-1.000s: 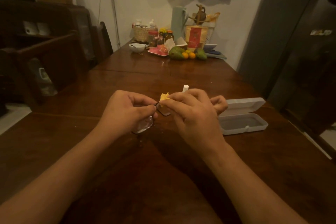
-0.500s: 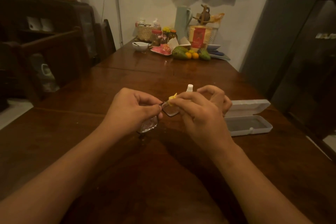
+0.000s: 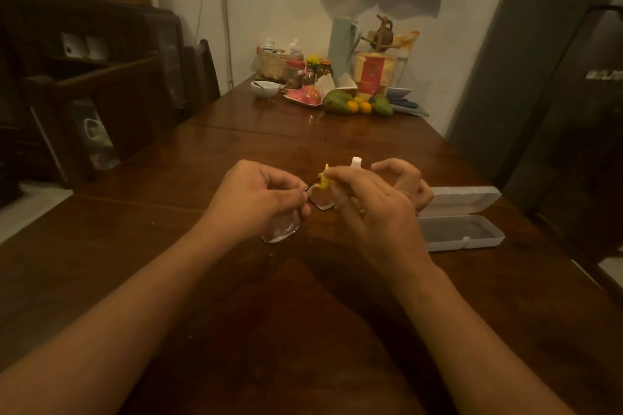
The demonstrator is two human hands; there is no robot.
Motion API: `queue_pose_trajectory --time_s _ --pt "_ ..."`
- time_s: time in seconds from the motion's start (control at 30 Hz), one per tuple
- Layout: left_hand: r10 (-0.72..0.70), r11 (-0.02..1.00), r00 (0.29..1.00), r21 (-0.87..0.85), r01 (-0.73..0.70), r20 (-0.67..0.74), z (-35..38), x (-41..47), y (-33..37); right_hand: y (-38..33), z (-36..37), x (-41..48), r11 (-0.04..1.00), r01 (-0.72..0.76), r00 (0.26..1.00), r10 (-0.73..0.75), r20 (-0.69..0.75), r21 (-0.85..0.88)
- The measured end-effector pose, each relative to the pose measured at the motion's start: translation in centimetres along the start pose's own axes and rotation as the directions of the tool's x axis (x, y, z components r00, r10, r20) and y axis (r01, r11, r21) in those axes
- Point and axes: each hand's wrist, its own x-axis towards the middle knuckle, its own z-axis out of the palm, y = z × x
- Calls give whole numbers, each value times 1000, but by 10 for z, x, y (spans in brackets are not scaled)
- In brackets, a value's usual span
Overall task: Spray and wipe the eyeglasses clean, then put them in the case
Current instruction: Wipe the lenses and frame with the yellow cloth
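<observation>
My left hand (image 3: 256, 200) pinches the eyeglasses (image 3: 322, 200) at the frame near the bridge, one lens showing below that hand and the other between my two hands. My right hand (image 3: 374, 209) presses a small yellow cloth (image 3: 326, 181) against the right lens. Behind my right hand stands the spray bottle, only its white cap (image 3: 356, 162) visible. The grey glasses case (image 3: 462, 232) lies open on the wooden table (image 3: 286, 330) just right of my right hand.
At the table's far end sit a white bowl (image 3: 265, 88), a pink dish (image 3: 305, 96), jars, a basket, green and orange fruit (image 3: 357, 105) and a pale jug. Dark wooden chairs (image 3: 111, 104) stand along the left side. The table's right edge runs near the case.
My right hand has shifted the yellow cloth slightly across the lens, its fingers spreading a little. The left hand keeps its hold on the frame.
</observation>
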Motion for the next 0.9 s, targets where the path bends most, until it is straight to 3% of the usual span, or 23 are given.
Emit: queue_pose_trajectory --time_s 0.2,0.43,0.6,0.9 --pt "-77 990 997 -118 80 27 -4 2 -1 2 -3 -2 996 90 989 -87 119 -24" --pt "-50 982 998 -178 58 50 -1 0 1 1 -9 0 998 24 998 -27 -61 -53" --pt "-35 975 999 -220 42 36 -1 -2 4 -7 -9 2 993 108 992 -111 -59 -55" --pt "-23 976 998 -213 36 64 -6 -2 7 -6 -16 5 998 58 995 -61 -76 -37"
